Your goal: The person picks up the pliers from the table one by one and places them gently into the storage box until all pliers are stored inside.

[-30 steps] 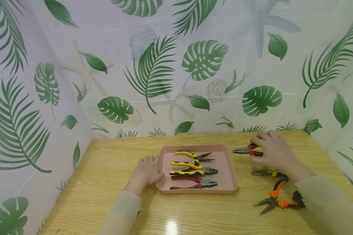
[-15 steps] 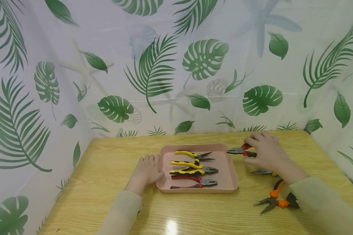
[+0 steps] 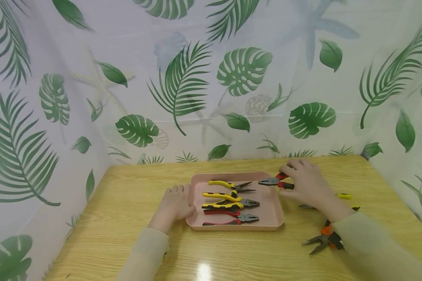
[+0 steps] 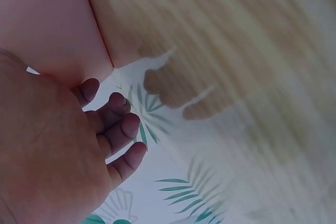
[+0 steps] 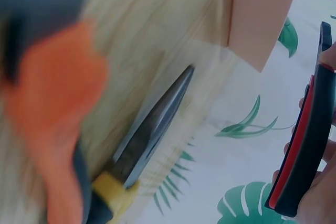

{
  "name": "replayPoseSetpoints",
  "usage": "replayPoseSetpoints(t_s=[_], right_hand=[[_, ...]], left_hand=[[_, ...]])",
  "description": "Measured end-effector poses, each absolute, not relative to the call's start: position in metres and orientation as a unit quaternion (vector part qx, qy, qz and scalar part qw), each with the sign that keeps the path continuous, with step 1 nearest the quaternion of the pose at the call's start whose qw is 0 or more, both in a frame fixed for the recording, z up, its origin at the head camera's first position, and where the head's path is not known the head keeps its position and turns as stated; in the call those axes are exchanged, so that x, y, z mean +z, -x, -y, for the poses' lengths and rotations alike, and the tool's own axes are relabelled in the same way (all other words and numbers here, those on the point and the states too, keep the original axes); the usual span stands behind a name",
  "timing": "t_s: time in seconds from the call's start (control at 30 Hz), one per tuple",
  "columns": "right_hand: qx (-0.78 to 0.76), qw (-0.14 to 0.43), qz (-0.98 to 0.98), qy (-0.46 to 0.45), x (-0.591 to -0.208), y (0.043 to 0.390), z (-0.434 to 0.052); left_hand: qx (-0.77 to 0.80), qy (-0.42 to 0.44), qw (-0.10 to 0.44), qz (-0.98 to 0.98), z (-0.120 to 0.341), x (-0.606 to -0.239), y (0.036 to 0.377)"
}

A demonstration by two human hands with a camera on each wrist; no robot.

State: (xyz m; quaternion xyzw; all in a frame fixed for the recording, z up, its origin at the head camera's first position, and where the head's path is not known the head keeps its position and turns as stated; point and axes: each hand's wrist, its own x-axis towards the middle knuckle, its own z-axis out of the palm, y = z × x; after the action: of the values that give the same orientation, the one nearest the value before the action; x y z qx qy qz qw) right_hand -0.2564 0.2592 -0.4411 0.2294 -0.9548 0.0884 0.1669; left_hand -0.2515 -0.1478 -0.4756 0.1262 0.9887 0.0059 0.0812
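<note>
My right hand grips combination pliers by their red-and-black handles. Their grey nose points left, over the right rim of a pink tray. In the right wrist view a handle lies along the fingers. My left hand rests at the tray's left rim, thumb by the edge; the left wrist view has its fingers loosely bent beside the pink wall. Inside the tray lie yellow long-nose pliers, yellow-and-black combination pliers and red-and-black ones, all with noses to the right.
Right of the tray, orange-handled pliers lie on the wooden table, partly under the right sleeve. Long-nose pliers with yellow handles lie beneath the right forearm. Leaf-printed cloth stands behind the table and along its sides.
My right hand has carried the red-and-black pliers leftward, from beside the tray to over its right rim. The sleeve now covers more of the orange pliers. My left hand stays put.
</note>
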Motion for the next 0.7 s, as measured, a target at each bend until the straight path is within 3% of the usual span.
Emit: replayPoseSetpoints(t_s=[0.23, 0.7], right_hand=[[0.083, 0.187, 0.947, -0.247, -0.442, 0.265, -0.24], [0.093, 0.166, 0.948, -0.255, -0.433, 0.271, -0.216]], left_hand=[[0.009, -0.126, 0.076, -0.989, 0.149, -0.475, 0.252], [0.003, -0.122, 0.092, -0.988, 0.149, -0.476, 0.253]])
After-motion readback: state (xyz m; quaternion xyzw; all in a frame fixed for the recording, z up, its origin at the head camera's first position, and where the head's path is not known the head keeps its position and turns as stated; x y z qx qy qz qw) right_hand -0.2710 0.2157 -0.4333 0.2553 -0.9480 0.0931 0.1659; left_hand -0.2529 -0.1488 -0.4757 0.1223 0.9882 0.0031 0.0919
